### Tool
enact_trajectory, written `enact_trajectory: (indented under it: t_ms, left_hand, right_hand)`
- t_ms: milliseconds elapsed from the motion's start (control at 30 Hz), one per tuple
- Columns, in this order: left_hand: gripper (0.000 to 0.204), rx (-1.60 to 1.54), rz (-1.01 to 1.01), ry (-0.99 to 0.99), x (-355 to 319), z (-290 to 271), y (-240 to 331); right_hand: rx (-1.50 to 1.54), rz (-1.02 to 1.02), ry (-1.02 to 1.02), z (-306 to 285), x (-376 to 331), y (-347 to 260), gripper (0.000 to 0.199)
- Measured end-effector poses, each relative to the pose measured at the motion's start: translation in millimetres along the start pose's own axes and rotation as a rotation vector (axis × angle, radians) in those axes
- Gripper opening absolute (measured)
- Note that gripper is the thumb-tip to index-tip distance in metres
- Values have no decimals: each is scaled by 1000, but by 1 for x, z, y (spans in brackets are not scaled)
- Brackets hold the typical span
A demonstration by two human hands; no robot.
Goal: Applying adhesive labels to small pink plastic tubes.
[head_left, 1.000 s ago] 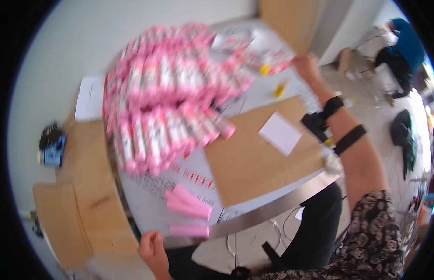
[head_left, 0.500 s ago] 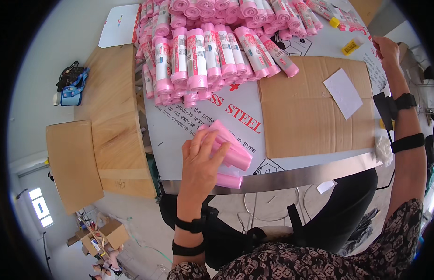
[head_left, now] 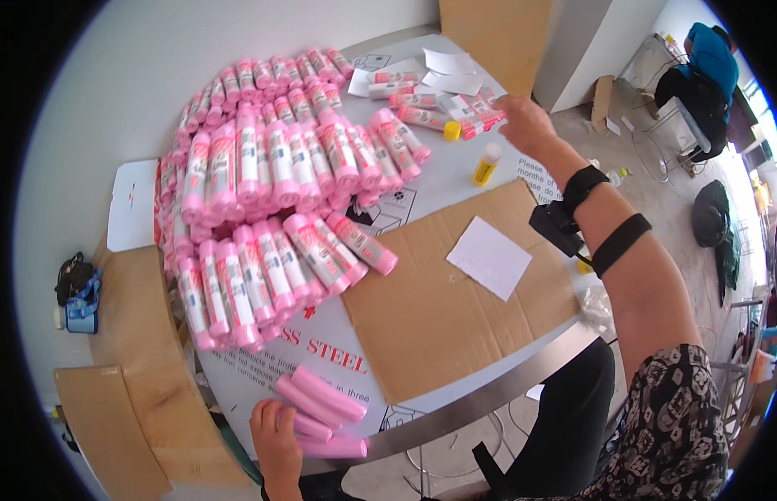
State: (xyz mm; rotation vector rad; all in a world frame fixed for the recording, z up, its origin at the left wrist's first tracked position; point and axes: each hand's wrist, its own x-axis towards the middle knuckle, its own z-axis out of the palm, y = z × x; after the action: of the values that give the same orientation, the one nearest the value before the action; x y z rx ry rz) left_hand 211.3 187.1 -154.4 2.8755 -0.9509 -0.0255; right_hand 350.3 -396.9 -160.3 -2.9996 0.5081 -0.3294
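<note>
At the table's near left, my left hand [head_left: 277, 436] has its fingers curled over the left ends of a few unlabelled pink plastic bag rolls [head_left: 326, 394]. My right arm is stretched to the far side, where my right hand [head_left: 526, 125] has its fingers bent together beside some red-and-white printed labels [head_left: 480, 121]. What those fingertips pinch, if anything, is too small to make out. A large pile of pink bag rolls with paper labels [head_left: 280, 163] covers the left and far part of the table. A white paper sheet [head_left: 490, 258] lies on a flat cardboard piece [head_left: 455, 309].
A glue bottle [head_left: 487, 165] stands beyond the cardboard, with a yellow cap [head_left: 452, 130] nearby. White papers [head_left: 451, 73] lie at the far end. Crumpled clear plastic [head_left: 597, 307] sits at the right edge. Another person [head_left: 701, 75] sits at the far right.
The view has swung toward the right and far side, showing the printed labels and another person. My right hand has reached the labels. My left hand has shifted to the rolls' left ends.
</note>
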Motion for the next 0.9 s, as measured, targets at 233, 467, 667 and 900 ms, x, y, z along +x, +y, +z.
enact_trajectory:
  t_ms: [233,467,667,900]
  left_hand:
    - [38,-131,9,-41,8,-8,7]
    - [38,-121,-7,-53,11,-10,8]
    - [41,-142,-21,-48,14,-9,9]
    - [44,-172,-49,-67,13,-10,8]
  right_hand:
    - [-210,-271,-43,22,15,-3,50]
    - [-180,-257,-287,9,22,-10,46]
    - [-105,-289,-243,20,28,11,37]
    - [27,-318,-238,24,34,22,32]
